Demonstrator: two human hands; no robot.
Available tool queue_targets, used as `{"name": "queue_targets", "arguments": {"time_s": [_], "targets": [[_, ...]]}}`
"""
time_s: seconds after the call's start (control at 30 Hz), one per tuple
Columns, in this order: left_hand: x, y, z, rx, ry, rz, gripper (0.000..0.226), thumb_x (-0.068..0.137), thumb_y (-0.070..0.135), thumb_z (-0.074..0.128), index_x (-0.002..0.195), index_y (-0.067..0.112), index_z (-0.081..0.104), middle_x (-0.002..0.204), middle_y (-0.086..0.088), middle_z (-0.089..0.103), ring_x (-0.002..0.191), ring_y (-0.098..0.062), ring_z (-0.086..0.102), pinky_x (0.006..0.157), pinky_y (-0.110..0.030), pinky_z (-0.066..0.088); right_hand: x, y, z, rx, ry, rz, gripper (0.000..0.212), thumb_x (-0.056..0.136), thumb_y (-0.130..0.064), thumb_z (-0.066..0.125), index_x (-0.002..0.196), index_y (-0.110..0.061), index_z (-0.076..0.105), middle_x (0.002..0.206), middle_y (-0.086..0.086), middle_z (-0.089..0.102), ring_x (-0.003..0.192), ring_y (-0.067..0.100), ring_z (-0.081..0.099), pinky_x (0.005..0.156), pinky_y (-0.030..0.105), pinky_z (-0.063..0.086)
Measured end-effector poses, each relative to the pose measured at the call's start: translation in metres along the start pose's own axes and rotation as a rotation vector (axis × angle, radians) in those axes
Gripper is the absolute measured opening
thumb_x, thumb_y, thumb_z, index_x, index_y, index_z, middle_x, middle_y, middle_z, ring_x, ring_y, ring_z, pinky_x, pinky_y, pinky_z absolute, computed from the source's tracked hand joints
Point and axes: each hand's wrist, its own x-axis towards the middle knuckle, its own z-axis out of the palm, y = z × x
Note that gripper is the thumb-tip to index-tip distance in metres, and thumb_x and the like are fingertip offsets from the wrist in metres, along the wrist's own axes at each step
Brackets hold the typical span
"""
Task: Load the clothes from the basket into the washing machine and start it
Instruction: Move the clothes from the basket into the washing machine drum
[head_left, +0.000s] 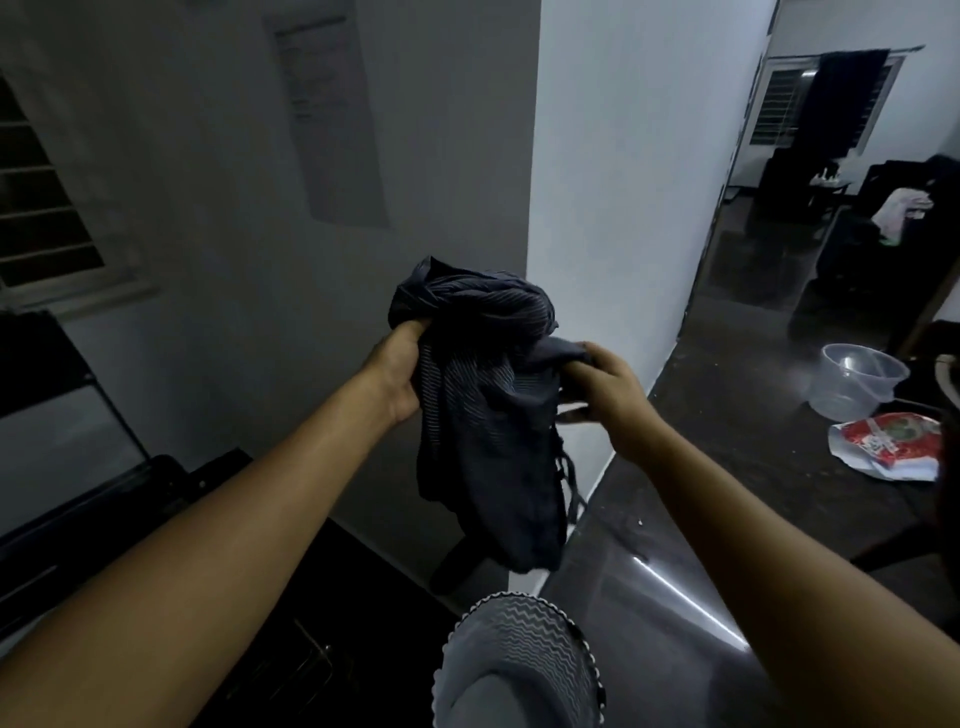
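Garment: a dark, finely striped garment (488, 405) was held up in mid-air in front of the person. It was bunched at the top and hung down in loose folds, with a thin strap trailing at its right edge.
Left hand: the left hand (397, 371) gripped the garment's upper left side, thumb on top and fingers closed into the cloth.
Right hand: the right hand (608, 387) held the right side slightly lower, fingers curled tight round a fold.
Wall: the corner of a white wall (597, 208) stood just behind the garment. On the dimmer face to its left hung a paper sheet (332, 119).
Window: a louvred window (41, 197) sat at the far left.
Floor: a dark glossy floor (727, 467) spread to the right.
Tub: a clear plastic tub (852, 379) stood on the floor, with a red-and-white packet (888, 444) just beside it.
Below: grey zigzag-patterned cloth (519, 654) showed under the hanging garment.
Lower left: dark boxy shapes were there, too dim to make out.
Far room: a dark cloth (841, 98) hung before another window, and a pale pink cloth (898, 208) lay on dark furniture.
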Motion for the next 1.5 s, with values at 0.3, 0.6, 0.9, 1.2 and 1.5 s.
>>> {"name": "queue_targets", "arguments": {"time_s": [0.3, 0.6, 0.9, 1.2, 1.5], "targets": [[0.0, -0.019, -0.039, 0.507, 0.196, -0.239, 0.014, 0.097, 0.022, 0.058, 0.11, 0.017, 0.059, 0.117, -0.009, 0.066, 0.096, -0.024, 0.063, 0.079, -0.038, 0.053, 0.024, -0.073, 0.008, 0.42, 0.057, -0.087, 0.023, 0.099, -0.025, 0.062, 0.118, -0.014, 0.068, 0.106, 0.006, 0.074, 0.094, 0.022, 0.069, 0.081, 0.039, 0.056], [-0.002, -0.013, 0.012, 0.662, -0.06, 0.195, 0.066, 0.084, 0.031, 0.079, 0.141, 0.032, 0.046, 0.122, 0.012, 0.066, 0.111, -0.017, 0.065, 0.081, -0.041, 0.059, 0.018, -0.072, 0.064, 0.192, -0.165, -0.17, 0.022, 0.093, -0.017, 0.068, 0.11, -0.004, 0.069, 0.096, 0.012, 0.072, 0.09, 0.024, 0.069, 0.084, 0.042, 0.055], [0.014, 0.005, 0.009, 0.022, 0.131, 0.135, 0.007, 0.097, 0.023, 0.063, 0.102, 0.019, 0.067, 0.093, 0.0, 0.074, 0.087, -0.02, 0.068, 0.076, -0.038, 0.054, 0.001, 0.014, 0.015, -0.274, -0.22, -0.085, 0.099, 0.066, -0.062, 0.085, 0.148, -0.036, 0.036, 0.141, -0.007, 0.054, 0.125, 0.007, 0.057, 0.105, 0.035, 0.051], [-0.022, 0.077, -0.024, -0.277, 0.076, 0.219, 0.04, 0.1, 0.034, 0.059, 0.13, 0.008, 0.064, 0.122, -0.009, 0.072, 0.113, -0.025, 0.068, 0.093, -0.04, 0.058, 0.007, 0.043, 0.091, -0.258, -0.319, 0.16, 0.061, 0.077, -0.036, 0.086, 0.13, -0.021, 0.06, 0.122, 0.001, 0.07, 0.103, 0.017, 0.07, 0.085, 0.039, 0.062], [-0.094, 0.082, -0.187, -0.134, 0.398, 0.139, 0.033, 0.098, 0.036, 0.059, 0.126, 0.02, 0.064, 0.126, -0.009, 0.069, 0.105, -0.025, 0.067, 0.073, -0.038, 0.059, 0.016, -0.082, 0.205, 0.178, -0.159, -0.005, 0.024, 0.105, -0.014, 0.042, 0.118, -0.02, 0.062, 0.111, 0.003, 0.071, 0.098, 0.025, 0.071, 0.064, 0.035, 0.061]]}}
